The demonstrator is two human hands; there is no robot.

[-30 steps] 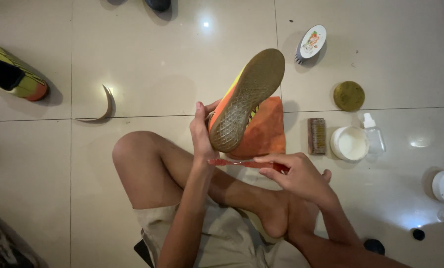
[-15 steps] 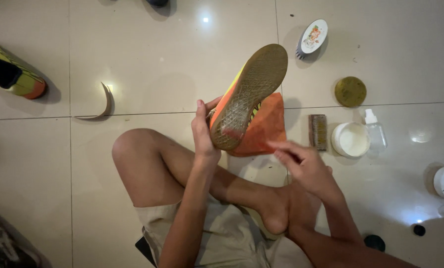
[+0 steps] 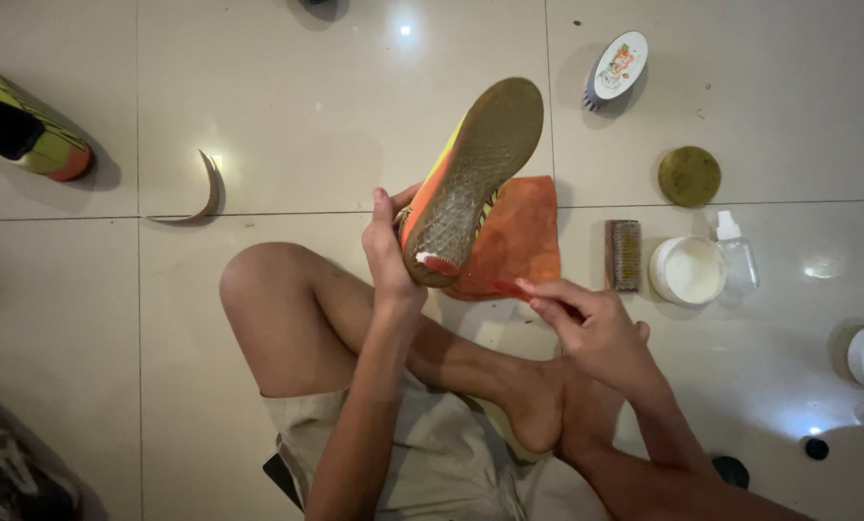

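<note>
Glossy tiled floor [image 3: 287, 106], dim light, hard glare spots. We're sitting cross-legged with the kit spread out on the tiles.

Left hand [image 3: 388, 253] has the shoe [image 3: 470, 178] off the floor, sole facing us, fingers clenched around the heel end. Right hand [image 3: 586, 323] pinches a thin reddish tool [image 3: 497, 287], probably a small brush handle, hard to tell; tip sits just below the heel. Orange cloth [image 3: 519, 236] lies flat behind the shoe.

Risks as we see them:
- One-hand grip only at the heel; the long toe end sticks out, so a hard push could twist the shoe loose.
- Open white jar [image 3: 687, 270] and small spray bottle [image 3: 738, 256] are near the right elbow's path; a swing could tip them.
- Scrub brush [image 3: 624, 254] and round tin [image 3: 688, 175] are close too.
- Loosened dirt could drop on our leg, not the cloth.
</note>
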